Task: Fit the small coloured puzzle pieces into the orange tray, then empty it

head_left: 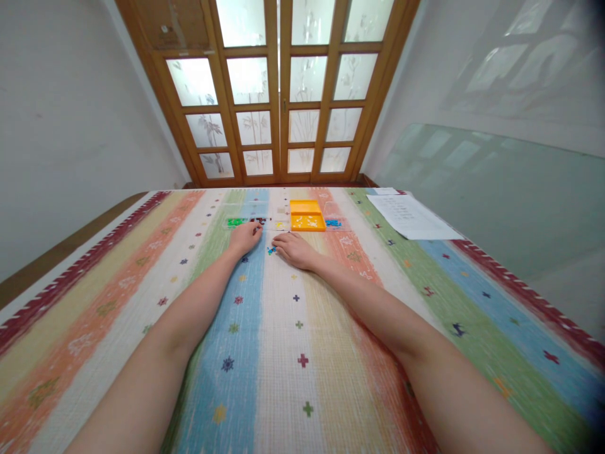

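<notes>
My left hand (pixel 246 237) is at the clear compartment box, its fingers curled together beside small dark red pieces (pixel 256 221). Anything between those fingertips is too small to make out. To its right, my right hand (pixel 297 250) rests low over the tablecloth with fingers stretched leftward. Close to its thumb and fingertips lies a little cluster of blue and green pieces (pixel 271 250). Behind the hands stands an open orange case (pixel 307 207) with white pieces (pixel 306 221) in its front half. Green pieces (pixel 234 222) and blue pieces (pixel 333 223) sit in clear compartments on either side.
A striped tablecloth (pixel 278 353) covers the table. Printed paper sheets (pixel 410 216) lie at the back right. Past the far table edge are wooden doors with glass panes (pixel 302 126); a pale glass panel (pixel 491 189) leans at the right wall.
</notes>
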Motion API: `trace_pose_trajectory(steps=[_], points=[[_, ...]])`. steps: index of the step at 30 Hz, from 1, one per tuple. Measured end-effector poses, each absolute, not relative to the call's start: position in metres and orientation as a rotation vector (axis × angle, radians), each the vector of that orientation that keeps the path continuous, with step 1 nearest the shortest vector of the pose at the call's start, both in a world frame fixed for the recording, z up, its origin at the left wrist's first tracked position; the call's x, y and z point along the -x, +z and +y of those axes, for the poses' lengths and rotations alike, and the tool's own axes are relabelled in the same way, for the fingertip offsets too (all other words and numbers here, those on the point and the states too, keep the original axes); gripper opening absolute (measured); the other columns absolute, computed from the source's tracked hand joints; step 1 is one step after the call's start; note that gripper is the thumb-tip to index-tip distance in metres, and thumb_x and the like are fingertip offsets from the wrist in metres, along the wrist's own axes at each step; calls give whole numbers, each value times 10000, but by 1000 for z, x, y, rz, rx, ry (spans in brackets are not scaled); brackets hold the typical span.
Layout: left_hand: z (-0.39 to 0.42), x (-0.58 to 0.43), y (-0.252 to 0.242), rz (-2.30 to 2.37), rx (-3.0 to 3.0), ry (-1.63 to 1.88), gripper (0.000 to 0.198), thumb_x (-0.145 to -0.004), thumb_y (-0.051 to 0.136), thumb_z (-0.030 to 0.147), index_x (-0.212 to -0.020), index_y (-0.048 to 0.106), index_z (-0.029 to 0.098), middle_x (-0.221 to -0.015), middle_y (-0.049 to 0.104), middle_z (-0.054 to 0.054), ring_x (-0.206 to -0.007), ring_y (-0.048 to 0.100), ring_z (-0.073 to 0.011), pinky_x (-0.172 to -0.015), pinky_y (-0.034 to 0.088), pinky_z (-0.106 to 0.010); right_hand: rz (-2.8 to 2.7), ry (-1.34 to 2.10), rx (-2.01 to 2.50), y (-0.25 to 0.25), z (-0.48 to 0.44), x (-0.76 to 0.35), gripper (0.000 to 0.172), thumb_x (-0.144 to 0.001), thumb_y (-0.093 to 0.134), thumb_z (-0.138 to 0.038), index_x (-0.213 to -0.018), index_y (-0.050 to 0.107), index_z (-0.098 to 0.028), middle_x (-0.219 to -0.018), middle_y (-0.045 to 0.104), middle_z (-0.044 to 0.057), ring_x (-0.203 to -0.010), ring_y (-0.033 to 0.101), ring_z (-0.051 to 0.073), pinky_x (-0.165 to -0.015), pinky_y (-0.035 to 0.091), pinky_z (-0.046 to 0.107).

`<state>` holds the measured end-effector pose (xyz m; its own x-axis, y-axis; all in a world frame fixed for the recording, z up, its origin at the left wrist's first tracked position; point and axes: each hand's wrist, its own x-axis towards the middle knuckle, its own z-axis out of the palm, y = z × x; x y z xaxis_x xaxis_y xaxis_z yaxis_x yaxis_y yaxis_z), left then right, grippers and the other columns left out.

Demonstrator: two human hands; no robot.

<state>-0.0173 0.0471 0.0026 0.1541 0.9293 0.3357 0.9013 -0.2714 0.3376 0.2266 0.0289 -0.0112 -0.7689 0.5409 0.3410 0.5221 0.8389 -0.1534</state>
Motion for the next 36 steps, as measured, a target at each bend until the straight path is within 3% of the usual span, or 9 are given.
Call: trace_pose_trajectory(steps=[11,18,25,36], points=[[48,15,-1,1572,-2476,672,301,-995,543,361,-1076,791,210,-938,771,-77,-835,666,-227,-755,444,-317,-2074,-67,1234,-12,64,-262,423,-1104,374,-286,-1306,718,-146,-1374,682,151,-1277,599,288,-1126,438,458],[44,9,2,1493,-2516,629,297,-1001,526,340,-1070,785,212,-1020,780,-75,-924,681,-224,-805,459,-317,-2036,-25,1353,-8,70,-279,407,-1070,402,-241,-1318,712,-152,-1386,670,161,-1278,604,289,-1124,454,451],[43,9,3,1489,-2481,638,293,-983,532,353,-1038,787,219,-958,769,-71,-852,660,-215,-761,435,-312,-2146,-14,1269,-3,58,-271,319,-1046,502,-239,-1255,740,-201,-1448,612,147,-1353,532,298,-1163,413,488],[40,6,4,1422,-2425,569,273,-951,564,361,-1037,782,220,-770,697,-26,-730,607,-189,-699,396,-286,-2593,51,823,7,36,-248,253,-1034,565,-288,-1081,799,-207,-985,722,96,-953,618,234,-880,426,351]])
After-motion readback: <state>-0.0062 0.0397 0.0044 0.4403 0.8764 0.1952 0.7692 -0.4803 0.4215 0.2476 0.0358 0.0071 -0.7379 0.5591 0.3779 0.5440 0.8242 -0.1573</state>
